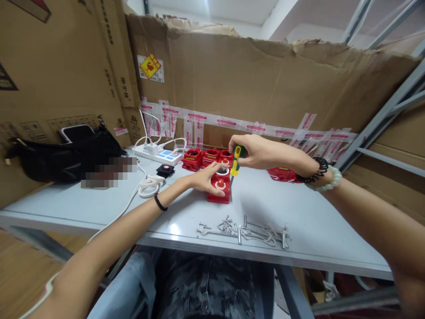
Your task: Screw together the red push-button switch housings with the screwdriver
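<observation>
A red plastic box [219,190] with a round button sits on the grey table [299,230]. My left hand [206,177] rests flat against its left side and top, steadying it. My right hand [254,150] grips a green and yellow screwdriver [236,160], held upright with its tip down at the box's right edge. Behind it stand several more red boxes [202,158] in a row. Another red part [282,174] lies under my right wrist.
A pile of metal screws and pins [247,230] lies near the table's front edge. A white power strip [159,155] with cables, a small black device [165,170] and a black bag [63,157] are at left. Cardboard walls [265,79] close the back; a metal rack [381,119] stands right.
</observation>
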### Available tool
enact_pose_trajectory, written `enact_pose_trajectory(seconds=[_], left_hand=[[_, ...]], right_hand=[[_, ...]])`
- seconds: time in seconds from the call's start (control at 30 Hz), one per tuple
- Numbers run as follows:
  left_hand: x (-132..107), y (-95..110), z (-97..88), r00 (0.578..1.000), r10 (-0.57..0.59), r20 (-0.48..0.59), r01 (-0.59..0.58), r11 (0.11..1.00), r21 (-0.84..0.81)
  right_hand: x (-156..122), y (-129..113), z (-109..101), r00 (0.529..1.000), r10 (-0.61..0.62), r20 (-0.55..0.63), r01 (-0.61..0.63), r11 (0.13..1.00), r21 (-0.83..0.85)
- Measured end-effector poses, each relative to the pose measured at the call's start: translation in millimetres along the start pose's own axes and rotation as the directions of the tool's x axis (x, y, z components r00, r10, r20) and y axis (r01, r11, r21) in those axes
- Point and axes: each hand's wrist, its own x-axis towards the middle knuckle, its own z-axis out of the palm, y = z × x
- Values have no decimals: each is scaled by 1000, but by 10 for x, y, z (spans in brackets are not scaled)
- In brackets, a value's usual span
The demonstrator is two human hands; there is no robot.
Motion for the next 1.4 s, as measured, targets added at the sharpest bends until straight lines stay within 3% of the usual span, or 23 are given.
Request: enact_pose_trajectory(seconds=[0.17, 0.3, 0.37, 0.6, 0.73, 0.8, 0.97, 1.03, 1.17, 1.3, 1.4], left_hand=[[10, -13, 4, 1000, 4, 3, -4, 1000, 5], [12, -19, 5, 1000, 7, 5, -7, 1000, 4], [13, -21, 6, 1000, 10, 11, -10, 1000, 13], [8, 16, -3, 1000, 5, 12, -5, 1000, 30], [-1, 29, -13, 1000, -3, 22, 2, 1000, 26], [0, 23, -11, 1000, -10, 24, 10, 1000, 27], [3, 16, -6, 1000, -17, 18, 16, 999, 37], [1, 21, -9, 1000, -8, 16, 8, 999, 32], [-1, 20, -12, 1000, -8, 15, 7, 1000, 25], [1, 16, -9, 1000, -4, 8, 4, 1000, 18], [-1, 31, -13, 1000, -4, 10, 3, 1000, 5]], right_hand=[[39, -43, 85, 989, 80, -123, -89, 994, -68], [0, -20, 32, 993, -101, -65, 105, 993, 60], [-27, -23, 16, 991, -132, -27, 134, 987, 94], [17, 12, 166, 979, 95, -180, -109, 992, -70], [-25, 37, 97, 990, -65, -125, 79, 991, 111], [-50, 30, 72, 990, -103, -97, 116, 984, 138], [-19, 15, 127, 985, 23, -170, -16, 999, 38], [-9, 10, 125, 984, 15, -179, -1, 997, 80], [-40, -17, 69, 996, -5, -83, 18, 988, 153], [-49, -18, 83, 984, 85, -158, -70, 992, 103], [-33, 8, 108, 985, 63, -163, -38, 988, 152]])
